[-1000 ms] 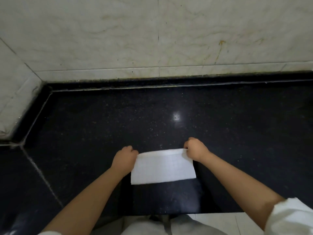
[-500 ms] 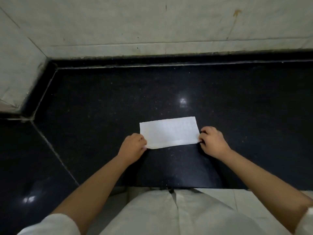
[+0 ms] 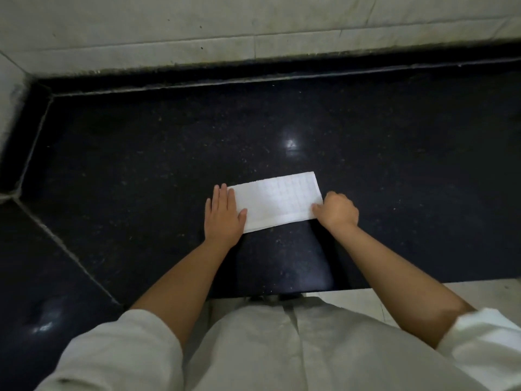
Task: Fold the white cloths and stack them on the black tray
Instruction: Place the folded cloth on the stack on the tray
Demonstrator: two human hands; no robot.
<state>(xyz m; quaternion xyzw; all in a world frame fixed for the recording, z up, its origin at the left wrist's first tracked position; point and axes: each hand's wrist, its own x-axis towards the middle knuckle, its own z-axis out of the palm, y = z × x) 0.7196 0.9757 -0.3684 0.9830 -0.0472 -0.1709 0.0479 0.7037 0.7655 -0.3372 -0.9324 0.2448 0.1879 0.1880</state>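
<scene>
A white cloth (image 3: 277, 199), folded into a long rectangle with a faint grid pattern, lies flat on the black speckled countertop (image 3: 169, 153). My left hand (image 3: 222, 215) rests flat, palm down, fingers together, on the cloth's left end. My right hand (image 3: 337, 211) is curled, its fingers pinching the cloth's near right corner. No black tray is in view.
A pale marble wall (image 3: 253, 26) runs along the back and the left corner, with a raised black ledge below it. A seam crosses the countertop at the left. The counter's front edge is just before my white clothing, with pale floor tile at the right.
The far edge of the cloth was brought over to the near side, leaving a folded rectangle. My left hand has since opened and flattened onto the cloth's left end. My right hand still grips the right corner.
</scene>
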